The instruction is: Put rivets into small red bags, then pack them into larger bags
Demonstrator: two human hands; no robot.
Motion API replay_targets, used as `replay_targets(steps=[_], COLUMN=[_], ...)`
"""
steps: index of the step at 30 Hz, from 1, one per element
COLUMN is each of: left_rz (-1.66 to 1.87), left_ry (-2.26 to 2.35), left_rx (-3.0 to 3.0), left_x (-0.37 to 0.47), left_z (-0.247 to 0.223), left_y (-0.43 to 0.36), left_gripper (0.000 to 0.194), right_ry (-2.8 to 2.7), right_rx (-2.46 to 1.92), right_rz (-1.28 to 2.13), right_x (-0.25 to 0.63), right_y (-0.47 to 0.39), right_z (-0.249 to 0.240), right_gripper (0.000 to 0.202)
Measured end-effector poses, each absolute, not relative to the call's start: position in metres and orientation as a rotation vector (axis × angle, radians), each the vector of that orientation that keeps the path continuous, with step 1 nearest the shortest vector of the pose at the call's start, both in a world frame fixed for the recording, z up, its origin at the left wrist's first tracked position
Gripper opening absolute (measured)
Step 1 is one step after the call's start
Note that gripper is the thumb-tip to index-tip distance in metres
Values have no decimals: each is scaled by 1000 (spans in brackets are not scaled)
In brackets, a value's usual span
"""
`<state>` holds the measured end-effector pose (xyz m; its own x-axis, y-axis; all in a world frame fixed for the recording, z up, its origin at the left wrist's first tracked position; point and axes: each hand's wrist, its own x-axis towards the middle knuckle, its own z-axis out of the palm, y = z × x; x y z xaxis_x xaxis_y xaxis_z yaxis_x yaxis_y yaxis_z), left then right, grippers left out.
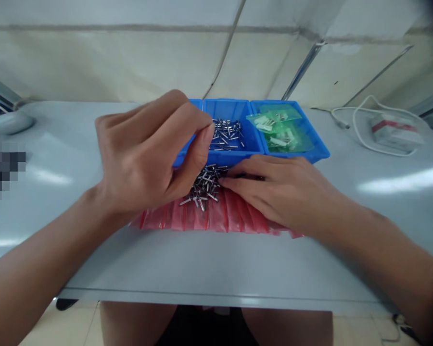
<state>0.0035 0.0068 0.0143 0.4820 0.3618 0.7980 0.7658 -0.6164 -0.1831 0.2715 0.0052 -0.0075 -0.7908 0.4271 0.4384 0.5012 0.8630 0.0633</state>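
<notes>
My left hand (153,149) is raised over the left part of the blue bins, fingers curled and thumb pressed to the index finger; whatever it pinches is hidden. Below it lies a loose pile of small metal rivet-like pieces (204,185) on a row of pink plastic bags (216,214). My right hand (281,192) rests at the pile's right side, its thumb and index fingertips close together among the pieces; what they hold is too small to make out. More metal pieces (225,134) lie in the middle blue bin (252,134).
Green bags (285,129) with white parts fill the right blue bin (319,144). On the grey table (238,269), a white cable (357,125) and small box (397,132) lie at the right, a mouse (11,123) at the far left. A wall stands behind.
</notes>
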Motion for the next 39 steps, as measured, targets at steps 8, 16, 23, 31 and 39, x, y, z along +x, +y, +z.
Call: replay_targets(steps=[8,16,23,31,39], left_rz=[-959,-882,-850,-929,-990], left_ry=[-833,-733,-623,-550,-612], left_rx=[-2241,-2305,-2379,-2338,-2342], left_x=[-2,-4,1,-3,-4], left_z=[11,10,13,12,13], left_y=[9,12,11,8,7], left_gripper=[12,3,14,3,12], right_ry=[-2681,-2346,-1894,-1625,-1639], right_rx=[-686,-802,-903,-840,-778], right_rz=[-354,47,518,922,961], right_x=[270,265,258,254,253], right_y=[6,-1,-5,-12,-11], right_z=[-8,11,14,19,22], right_gripper=[36,16,8,15,18])
